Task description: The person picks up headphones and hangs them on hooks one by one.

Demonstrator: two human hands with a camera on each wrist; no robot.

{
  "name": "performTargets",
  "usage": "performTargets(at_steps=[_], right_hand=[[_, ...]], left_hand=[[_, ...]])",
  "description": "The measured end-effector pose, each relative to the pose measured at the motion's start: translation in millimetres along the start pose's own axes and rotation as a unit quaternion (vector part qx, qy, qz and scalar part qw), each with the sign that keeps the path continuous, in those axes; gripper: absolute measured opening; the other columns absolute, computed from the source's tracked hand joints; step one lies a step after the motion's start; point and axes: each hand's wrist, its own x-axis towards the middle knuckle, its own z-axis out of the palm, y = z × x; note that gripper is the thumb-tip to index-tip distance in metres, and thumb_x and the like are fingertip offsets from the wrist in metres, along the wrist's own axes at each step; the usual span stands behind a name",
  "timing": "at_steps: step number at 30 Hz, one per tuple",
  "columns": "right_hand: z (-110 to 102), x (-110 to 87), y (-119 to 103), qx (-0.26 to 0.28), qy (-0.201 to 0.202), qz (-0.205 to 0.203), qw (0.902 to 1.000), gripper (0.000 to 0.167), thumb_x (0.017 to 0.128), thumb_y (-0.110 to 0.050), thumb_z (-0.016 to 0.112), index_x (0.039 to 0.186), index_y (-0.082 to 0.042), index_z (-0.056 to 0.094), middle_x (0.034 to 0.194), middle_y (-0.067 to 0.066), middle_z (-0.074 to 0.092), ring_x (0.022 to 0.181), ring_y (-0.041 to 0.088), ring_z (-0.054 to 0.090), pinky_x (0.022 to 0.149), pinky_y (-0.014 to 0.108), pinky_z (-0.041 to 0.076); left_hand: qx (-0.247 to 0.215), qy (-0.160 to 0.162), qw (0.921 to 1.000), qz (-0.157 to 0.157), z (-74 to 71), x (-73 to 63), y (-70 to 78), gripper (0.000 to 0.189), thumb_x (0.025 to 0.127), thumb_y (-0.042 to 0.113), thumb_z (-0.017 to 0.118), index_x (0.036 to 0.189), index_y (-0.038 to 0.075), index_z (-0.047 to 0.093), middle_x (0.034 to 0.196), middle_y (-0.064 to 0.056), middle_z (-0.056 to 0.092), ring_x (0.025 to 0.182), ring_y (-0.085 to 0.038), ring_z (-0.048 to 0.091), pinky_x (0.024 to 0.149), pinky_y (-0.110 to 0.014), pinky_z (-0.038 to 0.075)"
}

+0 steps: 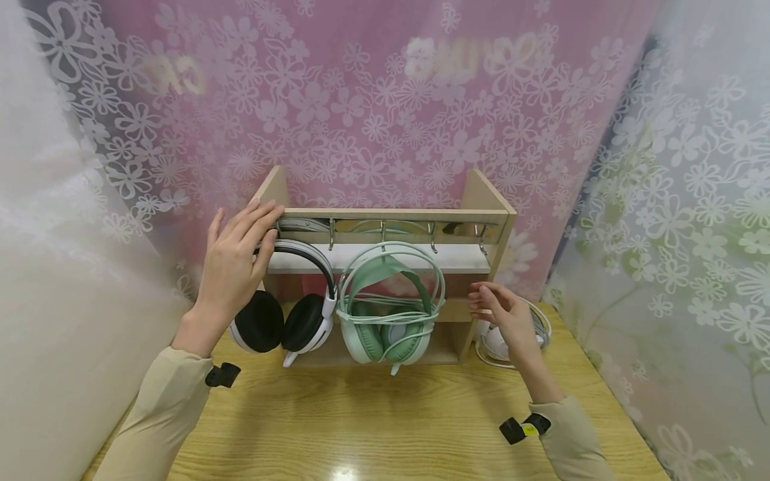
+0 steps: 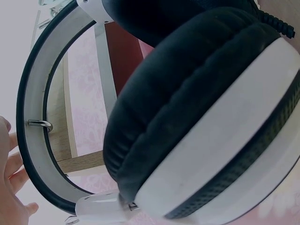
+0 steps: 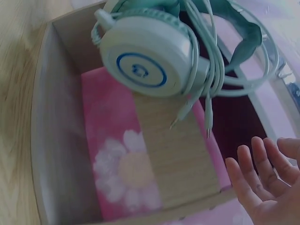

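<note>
White headphones with black ear pads (image 1: 305,322) hang by the headband from a hook at the rack's left end. In the left wrist view, the hook (image 2: 41,124) shows inside the headband (image 2: 33,110). My left hand (image 1: 237,257) lies with extended fingers at the rack's upper left corner, just above that headband; whether it touches cannot be told. Mint-green headphones (image 1: 391,304), their cable wound around them, hang near the middle. To their right my right hand (image 1: 505,317) is in the air beside the rack's right side, fingers loosely bent, holding nothing.
The wooden rack (image 1: 391,215) stands on a wood-grain table (image 1: 385,421) and carries several metal hooks (image 1: 433,237). Another white headset (image 1: 494,344) with a cable lies right of the rack, partly behind my right hand. A flowered curtain (image 1: 373,120) hangs behind.
</note>
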Motion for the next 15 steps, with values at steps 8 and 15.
performTargets(at_steps=[8, 15], right_hand=[[-21, -4.1, 16, 0.036, 0.038, -0.013, 0.9986, 0.039, 0.106, -0.021, 0.055, 0.127, 0.011, 0.06, 0.104, 0.006, 0.074, 0.089, 0.019, 0.072, 0.075, 0.031, 0.061], [-37, -6.3, 27, 0.026, 0.051, -0.027, 0.998, 0.038, 0.106, -0.017, 0.054, 0.127, 0.015, 0.058, 0.101, 0.0, 0.075, 0.086, 0.014, 0.073, 0.075, 0.031, 0.061]], left_hand=[[0.0, -0.003, 1.0, 0.0, 0.2, 0.3, 0.1, 0.04, 0.103, 0.019, 0.057, 0.141, 0.011, 0.061, 0.145, -0.009, 0.058, 0.14, -0.029, 0.047, 0.122, -0.056, 0.011], [0.0, -0.004, 1.0, -0.003, 0.1, 0.2, -0.2, 0.04, 0.102, 0.017, 0.059, 0.141, 0.011, 0.061, 0.145, -0.009, 0.058, 0.14, -0.029, 0.047, 0.122, -0.055, 0.011]])
